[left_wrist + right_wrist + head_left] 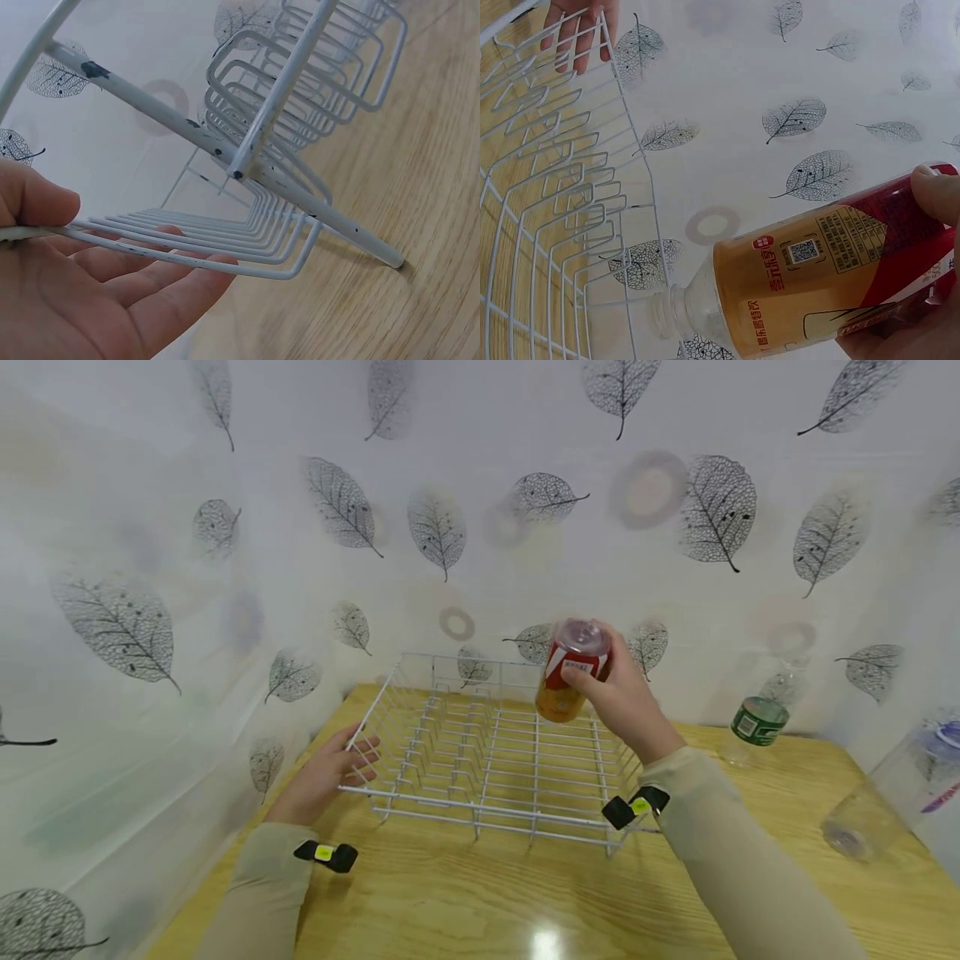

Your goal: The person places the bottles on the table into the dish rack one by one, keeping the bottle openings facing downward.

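A white wire dish rack (510, 752) stands on the wooden table, with a row of upright loops in its left part. My left hand (330, 768) holds its left side; in the left wrist view the thumb (45, 199) lies over the rim wire and the fingers stretch under the side wires. Above the rack's right part, my right hand (626, 697) grips a clear plastic bottle (572, 672) with a red and orange label. The bottle is upside down and tilted, its uncapped neck (679, 311) showing in the right wrist view.
On the right of the table (450, 893) stands a clear bottle with a green label (759, 721). Nearer the right edge is a larger clear container (873, 814), leaning in this view. A leaf-printed sheet (487, 460) hangs close behind and to the left.
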Demonstrator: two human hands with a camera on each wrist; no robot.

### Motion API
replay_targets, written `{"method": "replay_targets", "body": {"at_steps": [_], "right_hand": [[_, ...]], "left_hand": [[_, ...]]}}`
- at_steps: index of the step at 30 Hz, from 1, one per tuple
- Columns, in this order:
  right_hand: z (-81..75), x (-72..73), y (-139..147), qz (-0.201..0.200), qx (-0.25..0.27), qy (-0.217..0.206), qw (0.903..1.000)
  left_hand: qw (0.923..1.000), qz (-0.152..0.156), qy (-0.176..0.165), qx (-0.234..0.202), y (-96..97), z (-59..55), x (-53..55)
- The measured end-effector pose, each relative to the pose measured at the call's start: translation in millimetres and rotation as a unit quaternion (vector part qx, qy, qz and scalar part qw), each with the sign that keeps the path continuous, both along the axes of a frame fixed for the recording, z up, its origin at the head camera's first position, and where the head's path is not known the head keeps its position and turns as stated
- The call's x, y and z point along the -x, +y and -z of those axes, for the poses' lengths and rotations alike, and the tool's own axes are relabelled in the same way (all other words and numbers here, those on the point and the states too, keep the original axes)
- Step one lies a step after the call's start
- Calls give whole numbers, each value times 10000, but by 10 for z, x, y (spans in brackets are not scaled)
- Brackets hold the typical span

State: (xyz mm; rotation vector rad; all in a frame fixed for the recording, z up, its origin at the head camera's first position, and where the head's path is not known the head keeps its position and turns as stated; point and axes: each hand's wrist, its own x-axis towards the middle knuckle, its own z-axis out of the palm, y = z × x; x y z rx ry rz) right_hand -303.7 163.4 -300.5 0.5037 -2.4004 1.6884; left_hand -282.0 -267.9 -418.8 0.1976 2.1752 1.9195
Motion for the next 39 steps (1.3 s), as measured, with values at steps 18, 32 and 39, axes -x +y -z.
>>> {"method": "replay_targets", "body": {"at_steps": [18, 32, 39], "right_hand": [[129, 688, -305, -155, 271, -579, 9978], [550, 1110, -426, 165, 484, -1097, 9927], [661, 1174, -437, 396, 416, -1091, 9924]], "left_hand": [[9999, -29, -114, -78, 7, -29, -7], [10000, -54, -63, -3, 17, 3, -4], [10000, -39, -32, 84, 22, -7, -7]]}}
